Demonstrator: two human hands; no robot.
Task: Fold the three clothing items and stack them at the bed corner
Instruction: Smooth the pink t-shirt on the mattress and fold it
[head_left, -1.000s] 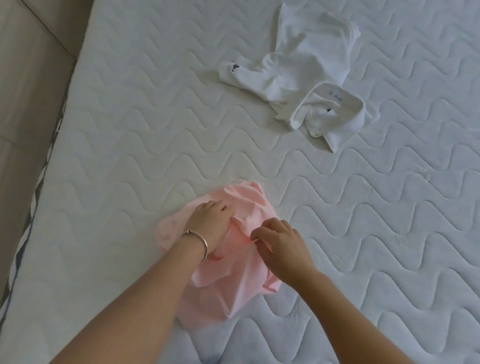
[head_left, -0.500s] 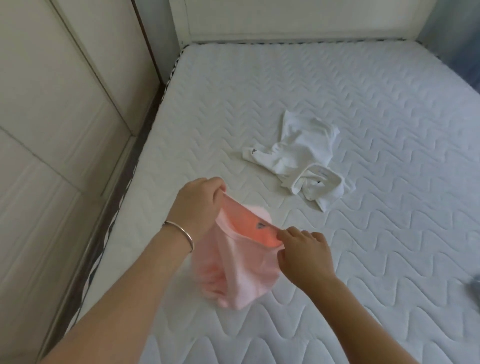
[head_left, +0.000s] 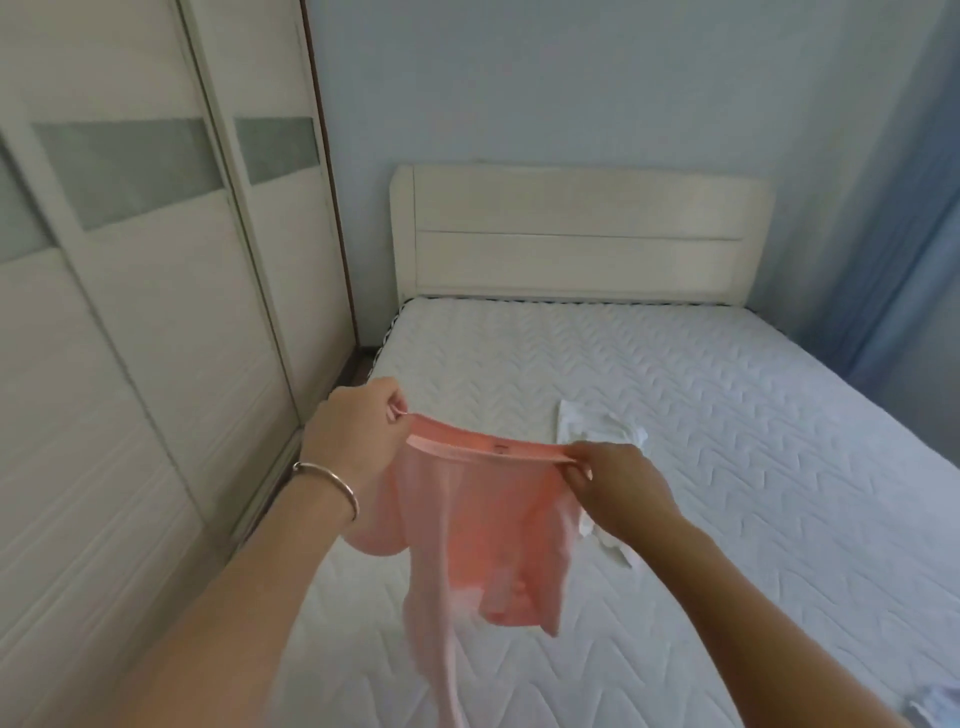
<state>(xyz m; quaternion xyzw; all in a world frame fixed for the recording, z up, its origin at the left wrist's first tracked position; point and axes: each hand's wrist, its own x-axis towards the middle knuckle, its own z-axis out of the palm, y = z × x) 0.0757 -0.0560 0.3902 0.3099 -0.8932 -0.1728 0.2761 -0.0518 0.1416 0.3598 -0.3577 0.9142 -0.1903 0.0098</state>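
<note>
Raised off the quilted white mattress (head_left: 675, 415) since 0.5 s ago, the pink fabric garment (head_left: 483, 525) hangs stretched; left hand (head_left: 358, 431) and right hand (head_left: 618, 488) pinch its waistband ends, crumpled white garment (head_left: 587, 423) behind.

The white garment (head_left: 584, 423) lies mostly hidden behind the right hand (head_left: 621, 486) and the pink garment (head_left: 483, 525) it pinches. Just left of that grip, a waistband mark (head_left: 500, 447) is too small to read. Far below the grip, the hanging pink fabric blurs and runs off the bottom edge. A pale cloth (head_left: 935, 706), perhaps clothing, is cut off at the corner.
</note>
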